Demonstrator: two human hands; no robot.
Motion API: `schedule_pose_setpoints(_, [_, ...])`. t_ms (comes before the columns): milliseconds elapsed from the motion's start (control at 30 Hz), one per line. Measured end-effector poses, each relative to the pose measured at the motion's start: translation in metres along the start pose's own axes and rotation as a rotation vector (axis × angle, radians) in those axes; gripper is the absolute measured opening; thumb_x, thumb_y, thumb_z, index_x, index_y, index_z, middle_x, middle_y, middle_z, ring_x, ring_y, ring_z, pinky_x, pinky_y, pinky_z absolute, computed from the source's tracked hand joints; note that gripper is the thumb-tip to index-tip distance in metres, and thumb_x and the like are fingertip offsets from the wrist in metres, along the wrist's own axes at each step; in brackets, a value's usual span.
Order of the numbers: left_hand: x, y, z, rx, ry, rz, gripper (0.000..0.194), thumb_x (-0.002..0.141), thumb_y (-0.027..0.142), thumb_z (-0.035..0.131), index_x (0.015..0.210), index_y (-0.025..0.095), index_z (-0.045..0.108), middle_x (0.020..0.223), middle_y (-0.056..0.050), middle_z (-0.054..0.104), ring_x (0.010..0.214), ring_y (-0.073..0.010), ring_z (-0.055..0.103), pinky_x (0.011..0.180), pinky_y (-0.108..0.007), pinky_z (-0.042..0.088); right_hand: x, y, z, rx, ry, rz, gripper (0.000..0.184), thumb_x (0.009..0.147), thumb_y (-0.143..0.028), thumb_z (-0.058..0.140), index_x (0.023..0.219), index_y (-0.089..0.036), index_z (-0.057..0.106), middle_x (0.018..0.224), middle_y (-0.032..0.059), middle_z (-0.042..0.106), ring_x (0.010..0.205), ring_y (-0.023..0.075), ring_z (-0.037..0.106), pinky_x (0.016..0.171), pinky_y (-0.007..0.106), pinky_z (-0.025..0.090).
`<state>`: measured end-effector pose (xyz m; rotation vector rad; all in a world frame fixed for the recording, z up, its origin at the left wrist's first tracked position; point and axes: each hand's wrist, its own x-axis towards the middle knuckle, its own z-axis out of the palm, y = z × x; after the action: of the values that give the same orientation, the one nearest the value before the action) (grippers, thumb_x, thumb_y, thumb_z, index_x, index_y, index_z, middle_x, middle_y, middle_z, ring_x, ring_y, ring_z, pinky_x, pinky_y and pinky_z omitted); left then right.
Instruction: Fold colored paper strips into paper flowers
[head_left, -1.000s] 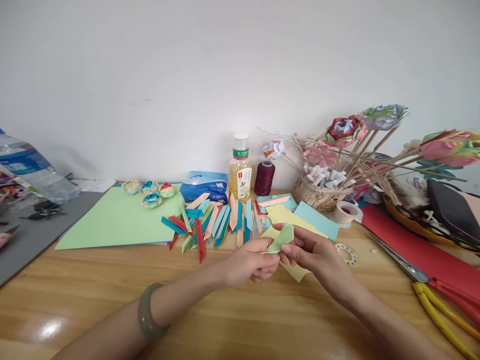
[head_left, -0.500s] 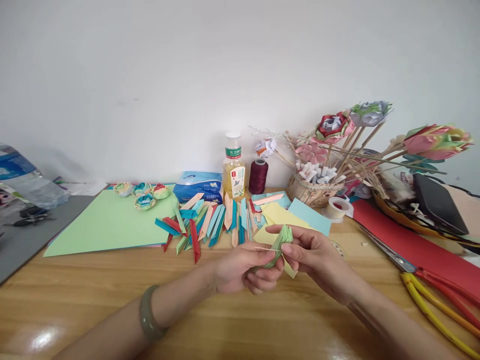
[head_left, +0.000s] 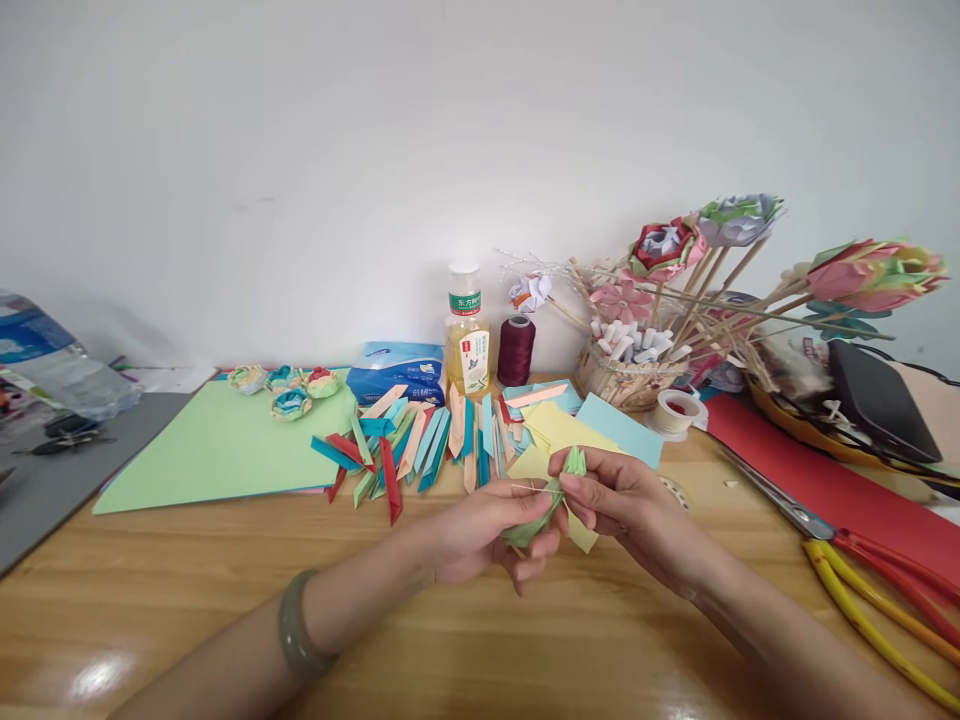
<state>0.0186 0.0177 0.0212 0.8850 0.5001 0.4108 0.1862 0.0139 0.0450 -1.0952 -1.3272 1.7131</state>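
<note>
Between my hands is a bundle of folded light-green paper [head_left: 534, 528], tilted, its pleated end pointing up and to the right. My left hand [head_left: 480, 528] is closed round the lower part, thumb on top. The fingers of my right hand [head_left: 607, 495] pinch the upper end. A thin pale thread [head_left: 531, 488] crosses the bundle's middle near my left thumb; where its ends go is hidden. Just behind my hands lie yellow paper sheets [head_left: 559, 430] and many folded paper strips [head_left: 427, 440] in red, blue, green and peach.
Paper flowers [head_left: 291, 402] sit on a green sheet [head_left: 202, 440] at left. Behind stand a tissue pack [head_left: 396, 370], a drink bottle [head_left: 466, 340] and a maroon thread spool [head_left: 516, 352]. A basket [head_left: 619, 382] of stemmed flowers, a tape roll [head_left: 676, 412] and large scissors [head_left: 814, 528] are at right.
My right fingers have closed in further round the upper end of the green bundle. My left fingers have loosened slightly below, and more of the bundle's lower end shows.
</note>
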Motion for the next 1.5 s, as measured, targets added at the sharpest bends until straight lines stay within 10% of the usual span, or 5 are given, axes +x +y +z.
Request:
schedule_pose_setpoints(200, [-0.003,0.002,0.007,0.007,0.058,0.049,0.026,0.084,0.040,0.045,0.073,0.016,0.043,0.050,0.009,0.026,0.039,-0.0023,0.013,0.037,-0.017,0.008,0.001,0.003,0.001,-0.008,0.053,-0.015,0.040,0.069,-0.044,0.066,0.094,-0.014,0.057,0.052,-0.0063,0.040,0.048,0.0064,0.026,0.045,0.022,0.015])
schedule_pose_setpoints(433, [0.003,-0.001,0.013,0.103,0.321,0.171,0.024,0.084,0.037,0.041,0.070,0.018,0.037,0.051,0.009,0.027,0.041,-0.0034,0.015,0.041,-0.022,0.007,-0.002,0.010,0.015,-0.154,0.263,-0.232,0.044,0.081,-0.036,0.051,0.120,-0.019,0.038,0.055,-0.0071,0.039,0.049,0.0094,0.033,0.045,0.022,0.026])
schedule_pose_setpoints(633, [0.006,-0.004,0.017,0.151,0.409,0.227,0.021,0.084,0.035,0.039,0.071,0.019,0.035,0.053,0.008,0.027,0.045,-0.0049,0.020,0.043,-0.023,0.012,-0.007,0.026,0.022,-0.394,0.356,-0.492,0.009,0.085,-0.029,0.049,0.090,-0.024,0.044,0.069,-0.0017,0.052,0.062,0.0125,0.051,0.054,0.023,0.041])
schedule_pose_setpoints(900, [0.002,-0.002,0.016,0.164,0.375,0.194,0.027,0.086,0.038,0.027,0.070,0.019,0.037,0.055,0.007,0.032,0.043,-0.0052,0.018,0.044,-0.023,0.012,-0.006,0.031,0.020,-0.576,0.456,-0.523,0.009,0.084,-0.029,0.050,0.079,-0.022,0.045,0.068,0.0004,0.056,0.062,0.0140,0.055,0.055,0.026,0.045])
schedule_pose_setpoints(1500, [0.001,0.004,0.011,0.459,0.567,0.295,0.019,0.088,0.037,0.032,0.080,0.020,0.033,0.054,0.008,0.033,0.047,-0.0072,0.027,0.047,-0.023,0.023,0.002,0.006,-0.008,-0.780,0.027,-0.230,0.020,0.085,-0.037,0.045,0.083,-0.021,0.056,0.054,-0.0033,0.048,0.050,0.0113,0.041,0.047,0.022,0.033])
